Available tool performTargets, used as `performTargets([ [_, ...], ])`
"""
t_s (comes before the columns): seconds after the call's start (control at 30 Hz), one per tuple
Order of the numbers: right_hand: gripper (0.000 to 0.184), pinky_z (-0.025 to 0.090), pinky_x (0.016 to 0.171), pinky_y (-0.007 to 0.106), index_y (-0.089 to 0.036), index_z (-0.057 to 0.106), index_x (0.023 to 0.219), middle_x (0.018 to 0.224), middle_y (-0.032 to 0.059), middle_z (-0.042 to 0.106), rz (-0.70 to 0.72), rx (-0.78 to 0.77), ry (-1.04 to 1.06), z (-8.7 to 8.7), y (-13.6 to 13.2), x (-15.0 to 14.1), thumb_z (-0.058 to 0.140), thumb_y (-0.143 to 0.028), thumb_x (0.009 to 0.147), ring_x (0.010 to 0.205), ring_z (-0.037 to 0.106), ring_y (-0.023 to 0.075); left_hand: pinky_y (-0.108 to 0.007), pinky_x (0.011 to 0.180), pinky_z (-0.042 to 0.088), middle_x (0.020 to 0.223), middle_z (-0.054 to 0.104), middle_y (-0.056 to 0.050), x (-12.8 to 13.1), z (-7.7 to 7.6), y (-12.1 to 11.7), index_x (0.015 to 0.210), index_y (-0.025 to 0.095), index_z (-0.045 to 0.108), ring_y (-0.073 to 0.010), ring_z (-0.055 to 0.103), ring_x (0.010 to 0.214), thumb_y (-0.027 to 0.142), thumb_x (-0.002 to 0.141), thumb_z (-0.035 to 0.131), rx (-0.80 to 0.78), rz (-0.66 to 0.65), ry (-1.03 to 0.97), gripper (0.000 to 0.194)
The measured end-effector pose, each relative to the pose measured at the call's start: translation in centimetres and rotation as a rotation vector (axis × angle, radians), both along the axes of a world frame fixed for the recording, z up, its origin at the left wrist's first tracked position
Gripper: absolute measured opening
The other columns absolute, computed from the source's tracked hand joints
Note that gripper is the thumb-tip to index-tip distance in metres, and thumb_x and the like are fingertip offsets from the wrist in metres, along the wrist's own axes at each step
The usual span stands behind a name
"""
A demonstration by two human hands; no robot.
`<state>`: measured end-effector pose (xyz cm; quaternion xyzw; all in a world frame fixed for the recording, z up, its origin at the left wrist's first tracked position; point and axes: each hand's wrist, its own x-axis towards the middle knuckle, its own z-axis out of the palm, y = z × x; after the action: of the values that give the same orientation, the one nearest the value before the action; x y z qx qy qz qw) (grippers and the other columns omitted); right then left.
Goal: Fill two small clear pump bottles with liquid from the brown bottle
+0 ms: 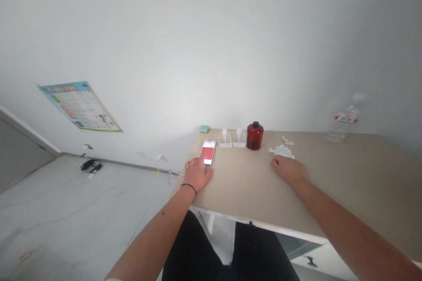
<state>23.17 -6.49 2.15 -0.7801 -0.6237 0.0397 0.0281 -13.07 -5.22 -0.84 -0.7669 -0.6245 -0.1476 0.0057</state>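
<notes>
My left hand (pixel 197 173) rests on the beige table (pixel 346 184) near its left edge, fingers stretched toward a phone (pixel 207 153) with a red and white screen, fingertips touching its near end. My right hand (pixel 287 167) lies on the table palm down with its fingers curled under, just in front of a crumpled white tissue (pixel 281 150). Nothing can be seen in it. Behind the hands stands a dark red bottle (pixel 254 136) with a black cap.
Two small clear containers (pixel 232 138) sit left of the red bottle. A green case (pixel 204 128) lies at the table's back left corner. A clear water bottle (pixel 343 120) stands at the back right. A poster (pixel 80 106) hangs on the wall; cables lie on the floor.
</notes>
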Motion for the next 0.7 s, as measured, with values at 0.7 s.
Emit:
performTargets([
  [0.7, 0.043, 0.051, 0.081, 0.041, -0.014, 0.075, 0.106, 0.107, 0.0201, 0.075, -0.019, 0.115, 0.092, 0.09, -1.03, -0.16, 0.035, -0.028, 0.098, 0.094, 0.073, 0.0308, -0.042, 0.111, 0.031, 0.137, 0.063, -0.015, 0.75, 0.79, -0.31, 0.147, 0.014, 0.044, -0.0301, 0.049, 0.133, 0.037, 0.095, 0.051, -0.011, 0.012, 0.057, 0.057],
])
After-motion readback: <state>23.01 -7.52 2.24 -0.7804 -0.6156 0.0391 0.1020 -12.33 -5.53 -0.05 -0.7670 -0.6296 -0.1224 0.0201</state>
